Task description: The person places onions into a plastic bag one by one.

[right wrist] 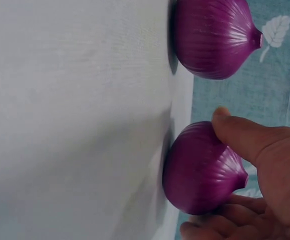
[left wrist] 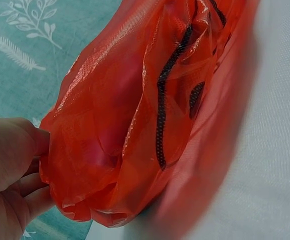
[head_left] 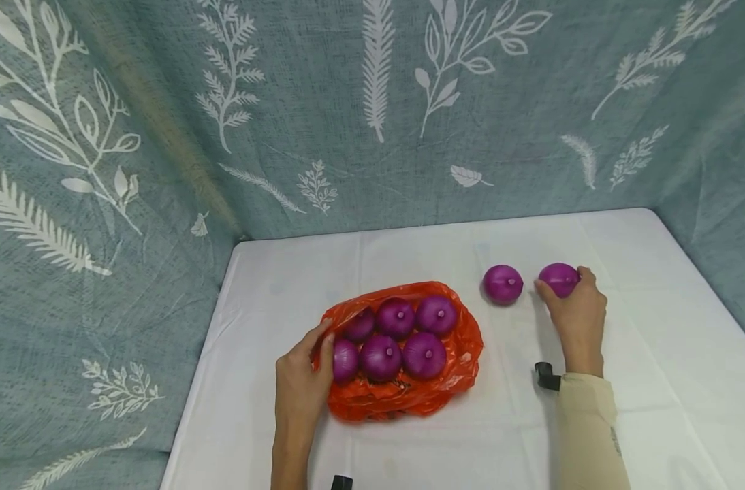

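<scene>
From the head view, a purple onion (head_left: 558,278) on the white table (head_left: 654,381) is clasped by the right hand (head_left: 573,314); the left hand (head_left: 302,384) pinches the orange bag (head_left: 409,398) rim. At the left wrist, thin, limp film is seen bunched. At the right wrist, the onion looks smooth, firm, probably slippery; its widest girth suits gripping.

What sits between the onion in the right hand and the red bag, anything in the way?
One loose purple onion lies on the white table between the onion gripped by the right hand and the red plastic bag. Nothing else visible stands there. The left hand holds the bag's near-left edge.
</scene>
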Tool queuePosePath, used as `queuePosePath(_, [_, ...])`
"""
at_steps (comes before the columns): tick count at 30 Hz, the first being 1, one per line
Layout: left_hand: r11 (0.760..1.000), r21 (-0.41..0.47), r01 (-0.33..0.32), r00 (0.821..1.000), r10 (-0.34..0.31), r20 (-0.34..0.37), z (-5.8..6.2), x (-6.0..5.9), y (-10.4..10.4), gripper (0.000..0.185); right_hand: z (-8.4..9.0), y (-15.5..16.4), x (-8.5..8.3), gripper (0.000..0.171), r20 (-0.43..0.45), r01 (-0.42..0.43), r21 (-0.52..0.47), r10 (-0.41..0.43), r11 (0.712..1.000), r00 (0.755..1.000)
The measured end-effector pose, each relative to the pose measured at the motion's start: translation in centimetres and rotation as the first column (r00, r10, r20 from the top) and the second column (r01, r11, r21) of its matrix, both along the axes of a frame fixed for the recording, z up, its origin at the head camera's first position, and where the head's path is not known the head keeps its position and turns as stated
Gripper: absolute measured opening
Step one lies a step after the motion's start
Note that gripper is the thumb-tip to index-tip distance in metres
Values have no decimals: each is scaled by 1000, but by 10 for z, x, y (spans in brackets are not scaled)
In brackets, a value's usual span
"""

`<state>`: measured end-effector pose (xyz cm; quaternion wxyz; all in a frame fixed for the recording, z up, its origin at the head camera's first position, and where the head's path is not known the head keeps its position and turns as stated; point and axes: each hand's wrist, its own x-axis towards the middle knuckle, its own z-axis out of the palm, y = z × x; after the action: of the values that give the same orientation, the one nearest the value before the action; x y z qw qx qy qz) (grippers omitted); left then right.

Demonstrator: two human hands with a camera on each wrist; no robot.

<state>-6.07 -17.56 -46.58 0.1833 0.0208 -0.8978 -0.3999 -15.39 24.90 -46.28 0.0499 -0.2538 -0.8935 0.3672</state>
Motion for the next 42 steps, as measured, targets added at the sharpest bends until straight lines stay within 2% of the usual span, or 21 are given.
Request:
queuePosePath(6, [1000,0,-2,1000,2,0,-1,0,1,35,-2,5,0,90,14,-6,-25,6,1000,1000])
queuePosePath(15, [1000,1,-2,1000,2,13,0,-1,1,35,-2,6,-1,88,-26,-14,-26,14,1000,1000])
queuePosePath(30, [999,-24,36,999,-37,-30,2,-2,1,33,-3,8,3,88,-63,-26,-12,26,1000,998])
queuePosePath(36, [999,-28,39,999,-39,-24,4,-2,2,33,3,10,8,86,-126,-18,4,18,1000,992])
queuePosePath(42, [999,-23,27,999,-28,-21,4,1,2,33,18,5,11,84,-211,-21,26,26,999,977])
